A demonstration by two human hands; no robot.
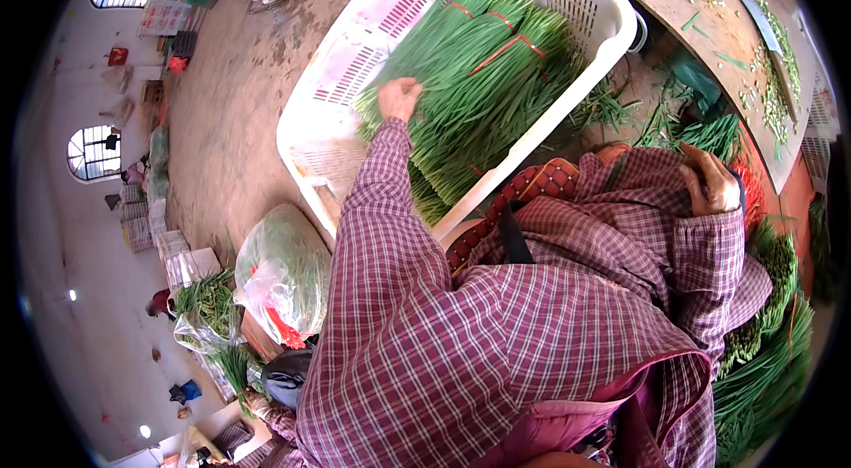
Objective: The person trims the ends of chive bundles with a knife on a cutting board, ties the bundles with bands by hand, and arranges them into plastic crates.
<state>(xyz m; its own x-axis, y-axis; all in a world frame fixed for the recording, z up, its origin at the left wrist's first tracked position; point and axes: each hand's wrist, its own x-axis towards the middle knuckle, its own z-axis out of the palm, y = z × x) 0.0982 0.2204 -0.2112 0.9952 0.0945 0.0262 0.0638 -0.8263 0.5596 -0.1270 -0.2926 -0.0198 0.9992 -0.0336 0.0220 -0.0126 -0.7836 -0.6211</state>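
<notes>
Bundles of long green stalks (479, 49), tied with red bands, lie side by side in a white plastic crate (459, 219). My left hand (399, 98) is on the near left end of these bundles inside the crate, its fingers curled at the leaves; whether it grips any of them cannot be told. My right hand (711, 181) hangs over my plaid-covered lap, fingers bent and apart, with nothing in it. Close beyond that hand is a bunch of red bands (751, 195).
A board (744, 62) at the upper right carries a large knife (758, 16) and cut bits. More banded bundles (764, 361) lie at the lower right. A stuffed clear bag (282, 268) stands left of the crate. At the lower left, a co-worker's hand (256, 403) holds stalks.
</notes>
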